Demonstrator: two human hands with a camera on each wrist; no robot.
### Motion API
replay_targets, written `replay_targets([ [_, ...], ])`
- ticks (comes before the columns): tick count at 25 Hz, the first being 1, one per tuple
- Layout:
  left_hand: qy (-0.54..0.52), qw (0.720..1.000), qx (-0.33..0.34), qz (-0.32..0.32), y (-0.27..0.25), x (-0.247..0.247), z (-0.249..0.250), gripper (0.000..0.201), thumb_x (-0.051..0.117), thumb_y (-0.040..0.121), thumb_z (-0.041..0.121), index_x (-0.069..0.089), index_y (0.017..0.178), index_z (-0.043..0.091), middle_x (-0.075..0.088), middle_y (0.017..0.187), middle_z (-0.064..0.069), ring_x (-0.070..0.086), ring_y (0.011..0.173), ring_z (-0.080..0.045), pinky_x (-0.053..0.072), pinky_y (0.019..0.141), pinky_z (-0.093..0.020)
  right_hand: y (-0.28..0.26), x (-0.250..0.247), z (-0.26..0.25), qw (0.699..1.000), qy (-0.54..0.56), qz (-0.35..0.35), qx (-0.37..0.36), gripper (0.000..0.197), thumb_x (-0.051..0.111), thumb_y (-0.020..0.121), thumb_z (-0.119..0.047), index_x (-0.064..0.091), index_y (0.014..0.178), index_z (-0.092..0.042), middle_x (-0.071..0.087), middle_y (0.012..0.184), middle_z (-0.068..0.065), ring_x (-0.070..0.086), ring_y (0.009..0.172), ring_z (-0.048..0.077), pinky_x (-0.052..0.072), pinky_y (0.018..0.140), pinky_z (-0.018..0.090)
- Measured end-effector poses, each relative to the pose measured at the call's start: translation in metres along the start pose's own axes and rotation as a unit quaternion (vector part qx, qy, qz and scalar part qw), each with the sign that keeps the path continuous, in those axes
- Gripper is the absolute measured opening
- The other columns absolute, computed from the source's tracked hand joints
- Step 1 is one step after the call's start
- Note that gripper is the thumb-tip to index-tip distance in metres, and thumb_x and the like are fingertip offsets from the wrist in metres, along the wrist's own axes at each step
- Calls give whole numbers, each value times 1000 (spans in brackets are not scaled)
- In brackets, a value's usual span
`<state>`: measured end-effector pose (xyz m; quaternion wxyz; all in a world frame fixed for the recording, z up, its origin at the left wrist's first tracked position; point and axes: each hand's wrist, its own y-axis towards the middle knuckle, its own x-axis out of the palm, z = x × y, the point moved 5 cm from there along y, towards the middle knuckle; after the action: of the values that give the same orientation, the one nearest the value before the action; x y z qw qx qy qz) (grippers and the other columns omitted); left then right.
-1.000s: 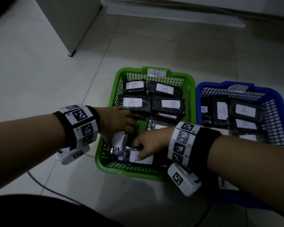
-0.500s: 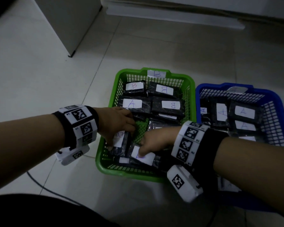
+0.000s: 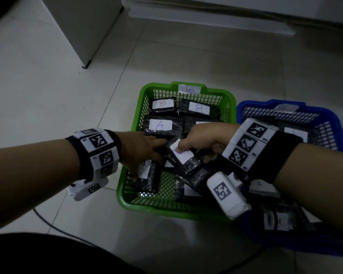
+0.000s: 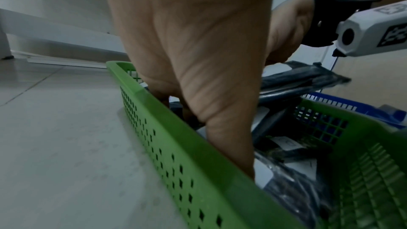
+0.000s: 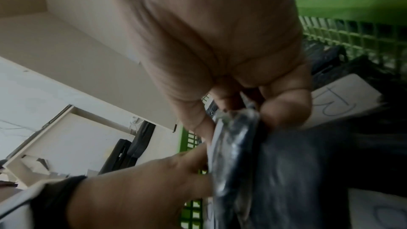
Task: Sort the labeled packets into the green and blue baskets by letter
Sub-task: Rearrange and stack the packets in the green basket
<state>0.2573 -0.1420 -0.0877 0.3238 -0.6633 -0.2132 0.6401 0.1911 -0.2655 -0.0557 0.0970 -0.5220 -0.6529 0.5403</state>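
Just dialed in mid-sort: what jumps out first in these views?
Both hands meet over the green basket: the right hand pinches a black packet lifted above the pile, the left hand reaching in beside it. A packet labeled A lies among B packets in this B-tagged basket. The blue basket sits beside it to the right.
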Motion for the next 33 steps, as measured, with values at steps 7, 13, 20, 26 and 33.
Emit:
replay_targets([
  [7,-17,999,-32,-10,1,4,-9,81,68,76,44,27,143,26,14,152,2,41,127,-23,41,99,-34,1,57,16,966,223,-118,61,26,52,96,-20,50,111,1,60,76,15,60,63,30,55,74,49],
  [13,-43,998,-39,-12,2,3,-10,75,61,83,44,26,144,21,12,155,5,47,124,-21,44,96,-33,16,60,22,977,194,-57,72,25,58,93,-22,49,105,-1,56,97,19,57,80,32,56,72,43],
  [20,-68,997,-33,-3,1,5,-10,75,56,89,42,17,149,21,11,159,5,32,138,-17,35,106,-30,25,63,37,963,267,1,34,15,67,86,-15,57,88,-4,55,94,14,57,85,25,53,65,31],
  [26,-75,995,-16,56,1,6,-13,63,53,89,40,30,145,21,16,152,4,33,133,-18,38,105,-30,27,55,38,974,222,35,34,25,64,87,-25,58,87,-1,50,75,13,54,64,26,52,66,38],
  [33,-90,992,-53,65,1,1,-21,59,62,85,35,36,135,19,24,145,4,56,104,-21,45,69,-31,21,37,24,991,21,132,-21,32,61,88,-29,63,95,3,65,93,20,63,85,31,48,67,37],
])
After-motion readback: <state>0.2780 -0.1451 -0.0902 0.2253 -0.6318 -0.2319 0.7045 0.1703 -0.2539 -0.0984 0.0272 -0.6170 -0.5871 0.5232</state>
